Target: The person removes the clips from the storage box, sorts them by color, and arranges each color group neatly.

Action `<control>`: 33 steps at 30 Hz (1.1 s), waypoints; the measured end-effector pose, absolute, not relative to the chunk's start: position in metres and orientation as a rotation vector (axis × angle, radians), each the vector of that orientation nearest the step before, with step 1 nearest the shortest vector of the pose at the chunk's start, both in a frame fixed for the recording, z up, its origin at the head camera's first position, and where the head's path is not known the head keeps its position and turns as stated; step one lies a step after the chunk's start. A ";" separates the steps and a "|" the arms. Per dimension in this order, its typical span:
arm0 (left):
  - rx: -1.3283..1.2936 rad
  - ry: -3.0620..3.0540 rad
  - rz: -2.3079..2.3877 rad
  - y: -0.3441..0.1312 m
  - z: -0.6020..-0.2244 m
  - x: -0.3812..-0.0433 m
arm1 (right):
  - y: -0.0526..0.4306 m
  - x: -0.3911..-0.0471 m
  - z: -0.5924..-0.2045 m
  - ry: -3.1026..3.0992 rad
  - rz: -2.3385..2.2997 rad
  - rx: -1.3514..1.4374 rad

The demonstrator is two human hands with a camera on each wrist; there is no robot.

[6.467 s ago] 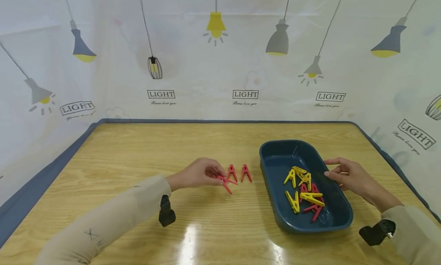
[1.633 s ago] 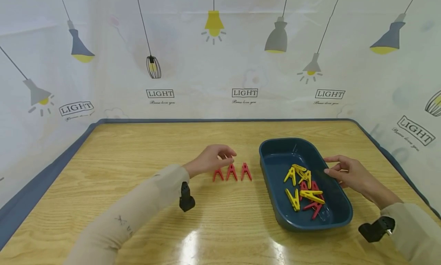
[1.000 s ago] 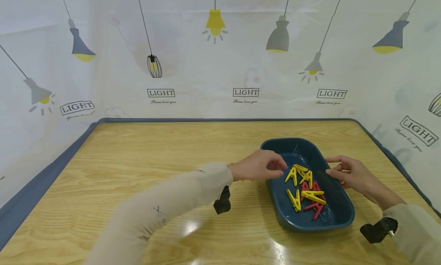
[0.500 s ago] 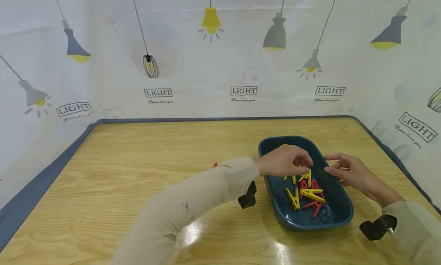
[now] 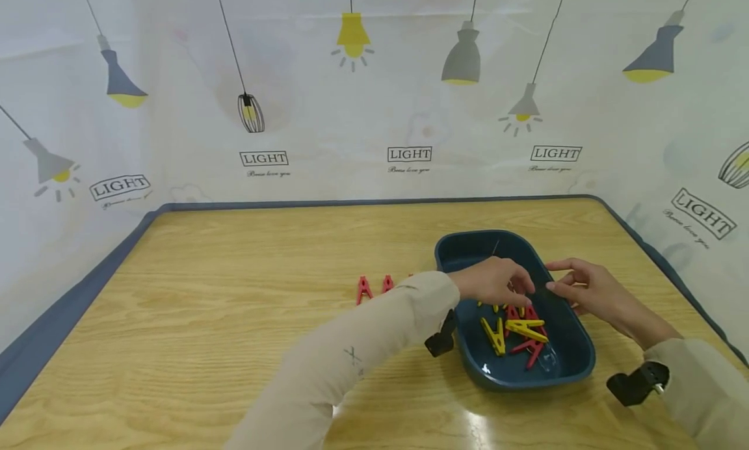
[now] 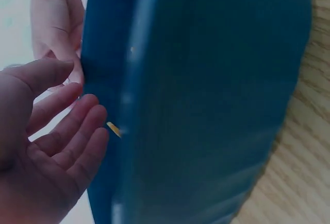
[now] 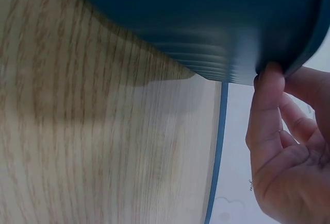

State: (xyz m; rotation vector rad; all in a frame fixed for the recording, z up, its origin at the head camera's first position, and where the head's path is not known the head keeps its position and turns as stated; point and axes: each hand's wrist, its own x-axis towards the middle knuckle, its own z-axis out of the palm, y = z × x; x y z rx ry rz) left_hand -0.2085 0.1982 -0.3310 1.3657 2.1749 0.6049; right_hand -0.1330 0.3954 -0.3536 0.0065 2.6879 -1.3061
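My left hand (image 5: 494,279) is inside the blue bin (image 5: 576,346), low over the clothespins, its fingers loosely bent. In the left wrist view that hand (image 6: 56,136) has nothing between thumb and fingers; a yellow tip (image 6: 114,129) shows beside them. Yellow clothespins (image 5: 497,346) and red clothespins (image 5: 534,348) lie jumbled on the bin's floor, some hidden by the hand. My right hand (image 5: 591,294) pinches the bin's right rim, and in the right wrist view a fingertip sits under the lip.
Left of the bin, red clothespins (image 5: 363,283) stand in a row on the wooden table (image 5: 234,307); the left sleeve (image 5: 374,346) partly covers the row. A white curtain (image 5: 316,125) with printed lamps rises behind the table's far edge.
A red clothespin my left hand held earlier now stands in the row. That hand has since moved right, from the row into the bin. The right hand stays at the rim.
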 end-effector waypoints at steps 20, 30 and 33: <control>1.415 2.204 0.436 0.205 -0.362 -0.208 | 0.396 -0.134 -0.354 2.704 -1.287 0.017; 1.404 2.196 0.429 0.206 -0.368 -0.209 | 0.397 -0.133 -0.355 2.706 -1.300 0.008; 1.395 2.198 0.411 0.206 -0.369 -0.209 | 0.397 -0.133 -0.355 2.715 -1.299 0.003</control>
